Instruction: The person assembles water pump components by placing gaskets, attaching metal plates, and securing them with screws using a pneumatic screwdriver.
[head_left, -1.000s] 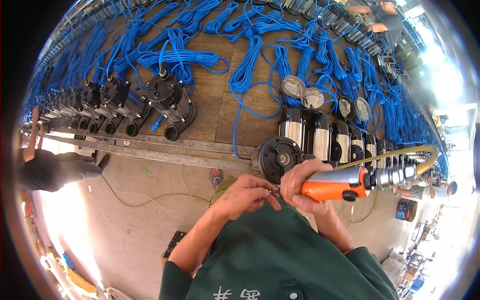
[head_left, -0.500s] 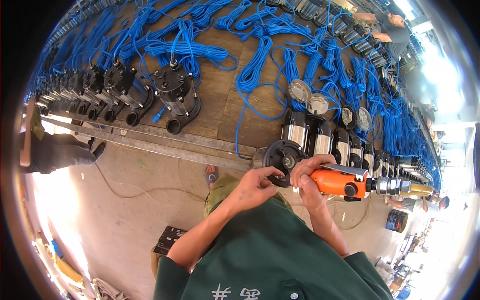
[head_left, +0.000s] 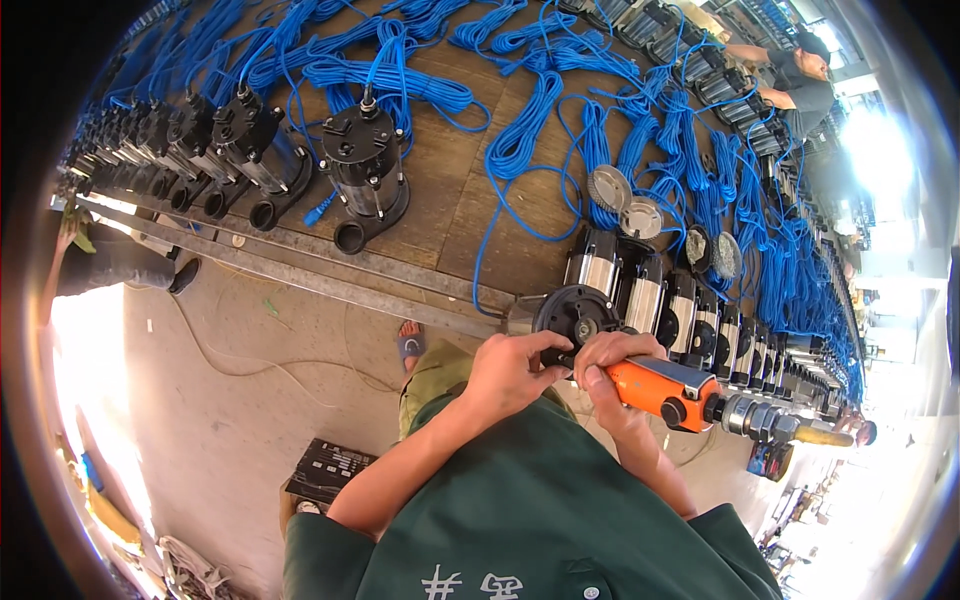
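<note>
My right hand (head_left: 612, 372) is wrapped around the front of an orange air tool (head_left: 652, 392), whose metal hose fitting points right and toward me. The tool's tip is hidden by my fingers. Just left of it, my left hand (head_left: 505, 370) is closed in a pinch, thumb and forefinger together at the near edge of a black round pump end (head_left: 562, 314). Whatever the pinch holds is too small or covered to make out. That pump lies on its side at the bench edge, its round black face with a central shaft turned toward me.
Beside it, several silver-and-black pump bodies (head_left: 645, 300) run off to the right. Upright pumps (head_left: 362, 165) stand along the left edge. Coiled blue cables (head_left: 525, 125) and round metal covers (head_left: 640, 217) cover much of the wooden bench (head_left: 425, 215). Other people work at far right and left.
The air tool has swung so its hose end sits lower and nearer to me. My right hand has shifted slightly left, closer to my pinched left hand. The whole view has turned a little.
</note>
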